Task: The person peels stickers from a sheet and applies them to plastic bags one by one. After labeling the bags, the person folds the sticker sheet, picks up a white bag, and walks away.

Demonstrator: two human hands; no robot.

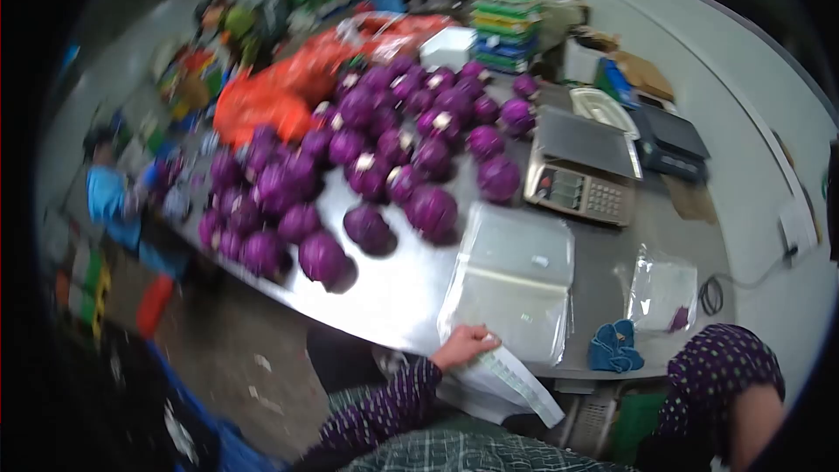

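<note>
1. The left hand [461,345] is laid on the near edge of a stack of clear plastic bags [516,284] on the steel desk [393,293]; its grip is blurred and cannot be told.
2. A printed paper strip [523,382] is seen touching that hand.
3. The right hand is cut off; only a dotted sleeve [721,376] is shown.
4. Purple cabbages [367,149] are heaped beyond, beside a scale [581,170].

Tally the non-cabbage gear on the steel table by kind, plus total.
Scale: 1
Clear bag stacks: 2, large and small
Blue cloth: 1
White box: 1
Label strip under the left hand: 1
Total: 6
</note>
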